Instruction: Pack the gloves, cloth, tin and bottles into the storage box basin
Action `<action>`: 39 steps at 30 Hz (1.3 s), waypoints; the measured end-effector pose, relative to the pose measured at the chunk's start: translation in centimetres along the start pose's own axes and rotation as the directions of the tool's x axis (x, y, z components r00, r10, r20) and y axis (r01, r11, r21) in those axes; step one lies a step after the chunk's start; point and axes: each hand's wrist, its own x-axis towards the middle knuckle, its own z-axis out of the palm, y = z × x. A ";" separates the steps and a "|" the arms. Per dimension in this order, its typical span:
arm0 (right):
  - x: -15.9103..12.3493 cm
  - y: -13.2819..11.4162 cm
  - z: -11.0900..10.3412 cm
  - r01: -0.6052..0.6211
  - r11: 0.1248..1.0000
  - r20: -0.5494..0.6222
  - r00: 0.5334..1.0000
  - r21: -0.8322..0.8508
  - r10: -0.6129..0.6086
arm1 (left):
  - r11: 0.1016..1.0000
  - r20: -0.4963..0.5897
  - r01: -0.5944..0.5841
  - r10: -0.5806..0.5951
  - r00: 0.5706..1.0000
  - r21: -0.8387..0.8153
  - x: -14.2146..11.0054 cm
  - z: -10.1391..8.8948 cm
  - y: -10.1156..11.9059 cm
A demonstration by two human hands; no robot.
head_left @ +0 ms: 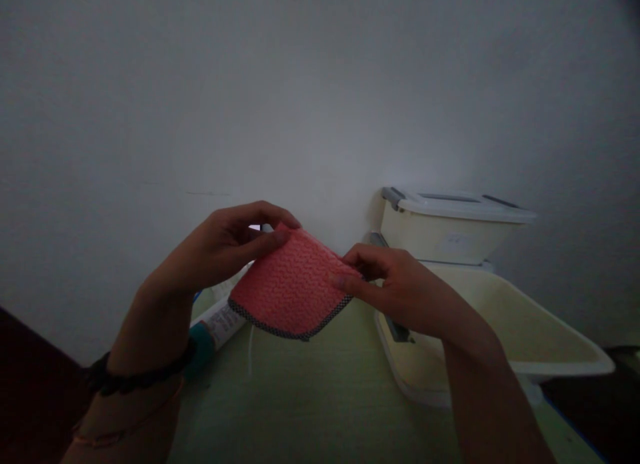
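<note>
A pink textured cleaning cloth [295,287] with a dark checked border hangs in the air between my hands, apparently folded along its upper edge. My left hand [245,234] pinches its upper left corner between thumb and fingers. At the cloth's right side, my right hand [385,277] grips the edge, thumb in front and fingers behind. Below the cloth lies the green tabletop [310,397]. A white bottle or tube with a teal end [220,327] lies behind my left wrist, partly hidden.
To the right stands an open cream plastic bin [530,317] with a white rim, its near side partly hidden by my right forearm. Behind it is a lidded storage box [440,231] with grey latches. A pale wall [320,104] rises behind the table.
</note>
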 end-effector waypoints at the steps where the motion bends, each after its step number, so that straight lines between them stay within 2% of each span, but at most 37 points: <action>1: 0.0 0.0 -0.1 -0.006 1.000 0.007 1.000 -0.022 0.006 | 1.000 0.004 -0.005 0.005 1.000 0.002 0.0 0.0 0.0; 5: 0.0 0.1 -0.3 0.001 0.995 -0.038 0.999 -0.096 -0.005 | 1.000 0.045 0.014 -0.015 0.999 0.003 0.0 -0.3 -0.2; 10: -0.4 -0.3 -0.6 0.064 0.983 -0.138 0.986 -0.173 -0.088 | 0.992 0.227 0.031 -0.057 0.972 0.119 0.0 -0.7 -0.5; 15: -0.5 -0.3 -1.0 0.095 0.979 -0.125 0.985 -0.182 -0.119 | 0.976 0.290 0.033 -0.097 0.952 0.216 0.2 -0.8 -0.7; 21: -0.5 -0.1 -1.3 -0.001 0.984 -0.155 0.987 -0.179 -0.027 | 0.951 0.232 0.141 -0.208 0.950 0.274 0.2 -0.9 -0.4; 27: -0.4 0.1 -1.1 -0.045 0.992 -0.200 0.980 -0.119 0.020 | 0.957 0.223 0.126 -0.187 0.957 0.261 0.2 -0.8 -0.5; 34: -0.1 0.6 -0.9 -0.057 0.996 -0.201 0.977 0.068 0.070 | 0.979 0.195 0.096 -0.131 0.972 0.180 0.3 -0.5 -0.7; 39: -0.1 0.6 -0.8 -0.014 0.998 -0.178 0.984 -0.059 0.003 | 0.994 0.178 0.095 -0.101 0.979 0.046 0.3 -0.3 -0.9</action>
